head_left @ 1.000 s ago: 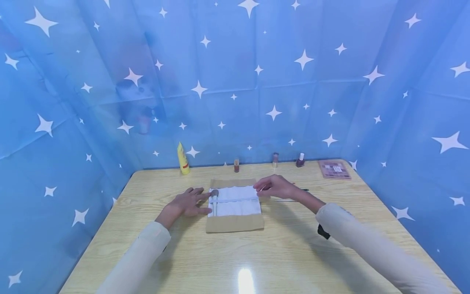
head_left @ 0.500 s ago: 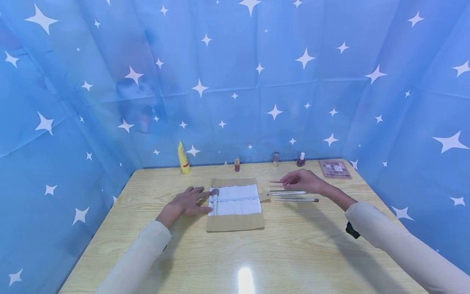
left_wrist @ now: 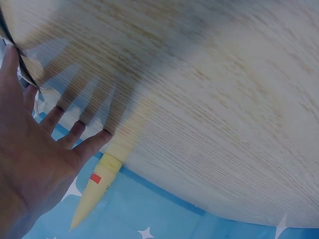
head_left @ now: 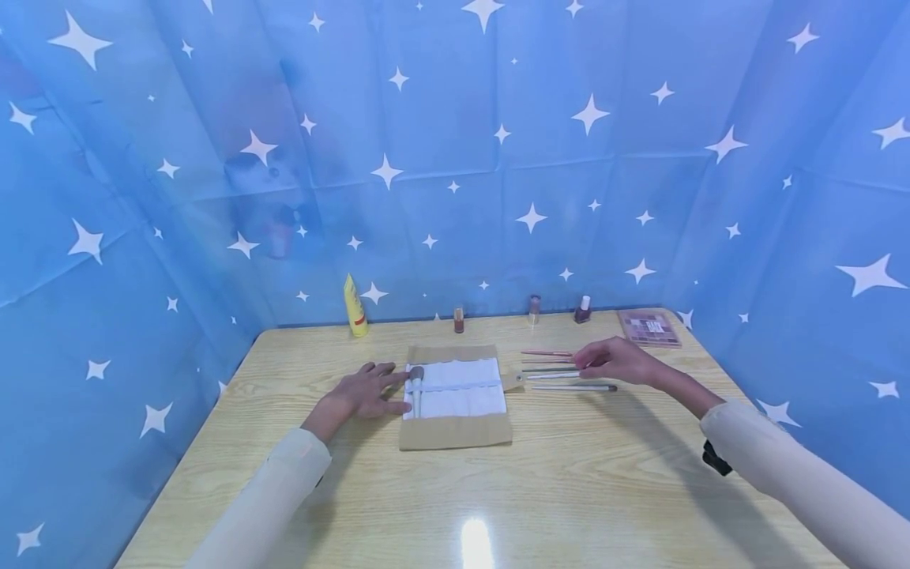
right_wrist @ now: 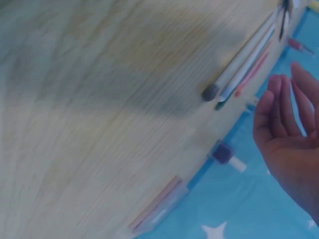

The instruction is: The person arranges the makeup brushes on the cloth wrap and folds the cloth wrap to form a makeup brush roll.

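A tan and white brush roll lies unrolled on the table. One makeup brush is tucked in its leftmost part, bristles up. My left hand, fingers spread, rests at the roll's left edge; in the left wrist view the left hand holds nothing. Right of the roll lie several slim brushes, among them a pink brush and a pale-handled brush with a dark tip. My right hand is over their right ends. In the right wrist view the right hand has loosely bent fingers, nothing between them.
Along the back edge stand a yellow tube, a small brown-red bottle, a pinkish bottle and a dark nail polish. A makeup palette lies at the back right. A star-patterned blue curtain surrounds the wooden table.
My right hand has moved right, from the roll's right edge across the loose brushes to their far ends. The left hand and the roll have stayed in place.
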`<state>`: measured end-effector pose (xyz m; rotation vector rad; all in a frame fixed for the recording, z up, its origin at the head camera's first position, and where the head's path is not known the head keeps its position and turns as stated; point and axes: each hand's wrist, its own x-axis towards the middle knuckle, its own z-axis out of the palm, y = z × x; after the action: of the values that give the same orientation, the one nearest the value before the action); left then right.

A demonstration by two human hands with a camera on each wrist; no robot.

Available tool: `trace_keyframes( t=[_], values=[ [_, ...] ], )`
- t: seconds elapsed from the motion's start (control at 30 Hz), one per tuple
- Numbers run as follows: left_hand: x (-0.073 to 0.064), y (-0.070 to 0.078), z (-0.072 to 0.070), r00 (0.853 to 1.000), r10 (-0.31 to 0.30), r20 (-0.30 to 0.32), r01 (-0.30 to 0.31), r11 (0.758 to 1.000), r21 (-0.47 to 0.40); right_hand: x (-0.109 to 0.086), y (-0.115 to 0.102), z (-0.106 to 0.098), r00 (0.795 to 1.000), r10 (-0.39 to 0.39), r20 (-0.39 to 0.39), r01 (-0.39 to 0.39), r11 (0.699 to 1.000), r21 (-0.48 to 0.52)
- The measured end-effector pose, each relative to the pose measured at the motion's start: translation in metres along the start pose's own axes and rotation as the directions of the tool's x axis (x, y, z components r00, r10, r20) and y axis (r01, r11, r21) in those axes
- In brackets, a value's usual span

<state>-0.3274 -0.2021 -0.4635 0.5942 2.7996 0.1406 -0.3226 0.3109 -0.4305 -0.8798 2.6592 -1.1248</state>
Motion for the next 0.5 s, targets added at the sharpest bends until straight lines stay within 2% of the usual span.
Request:
trace_keyframes(
  t=[0.23,0.5],
  values=[
    [0.0,-0.001,0.002,1.0,-0.005,-0.005,0.005,1.0,-0.007,-0.014,0.019,-0.002,1.0,-0.016,-0.016,0.015,0.999,-0.048],
    [0.0,0.001,0.0,1.0,-0.009,-0.006,0.009,1.0,-0.002,-0.023,0.042,-0.002,1.0,-0.019,0.006,0.02,0.992,-0.123]
  ],
)
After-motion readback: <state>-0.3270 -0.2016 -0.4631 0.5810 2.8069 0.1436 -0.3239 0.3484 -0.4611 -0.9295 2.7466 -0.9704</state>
